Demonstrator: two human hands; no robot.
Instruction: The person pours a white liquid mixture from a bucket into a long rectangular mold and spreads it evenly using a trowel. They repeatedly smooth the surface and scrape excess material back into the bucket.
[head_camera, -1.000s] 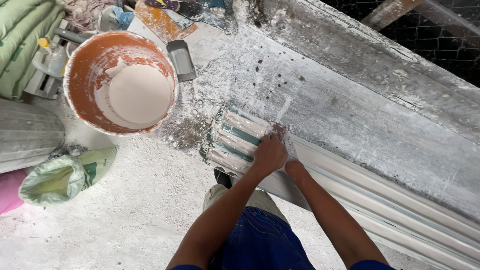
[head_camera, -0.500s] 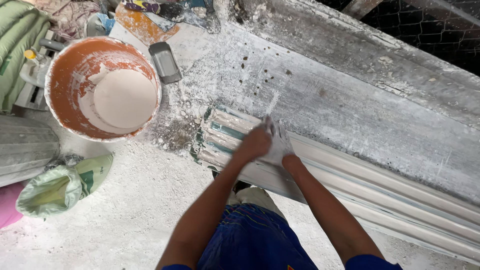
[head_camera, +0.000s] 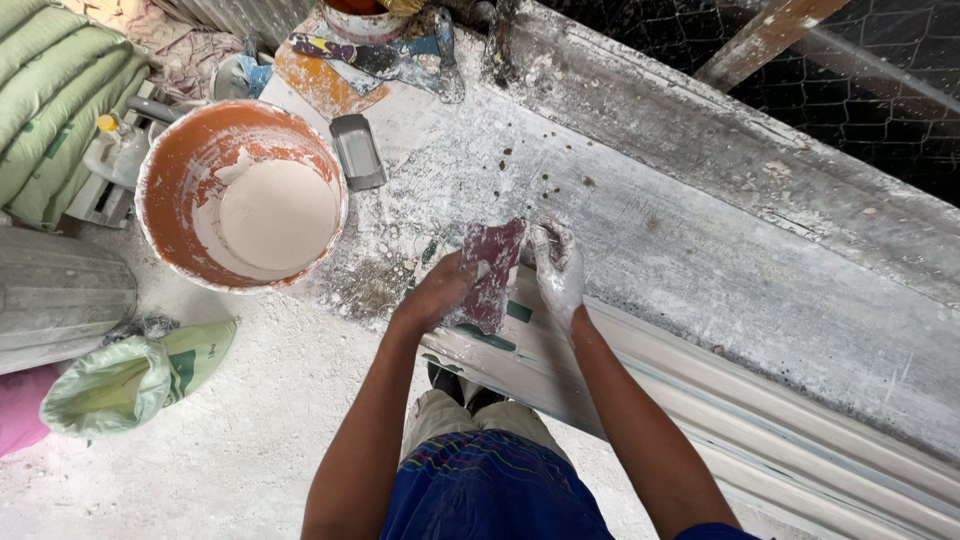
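Note:
My left hand (head_camera: 437, 290) holds a dark red sheet of sandpaper (head_camera: 490, 272) by its left edge, lifted off the white ribbed moulding (head_camera: 720, 410) that lies along the front of the dusty workbench (head_camera: 640, 240). My right hand (head_camera: 558, 268), coated in white plaster, rests at the sheet's right edge with its fingers spread on the bench and moulding. Whether the right hand grips the sheet I cannot tell.
An orange bucket (head_camera: 180, 215) with white plaster paste stands left of the bench. A small grey scraper tool (head_camera: 358, 150) lies by it. A green sack (head_camera: 130, 375) sits on the floor; stacked green bags (head_camera: 45, 100) are far left. Wire mesh (head_camera: 860, 90) backs the bench.
Both hands moved up off the moulding's end; the sandpaper, earlier hidden under them, is now lifted with its red face showing. The view shifted, so the bucket appears lower.

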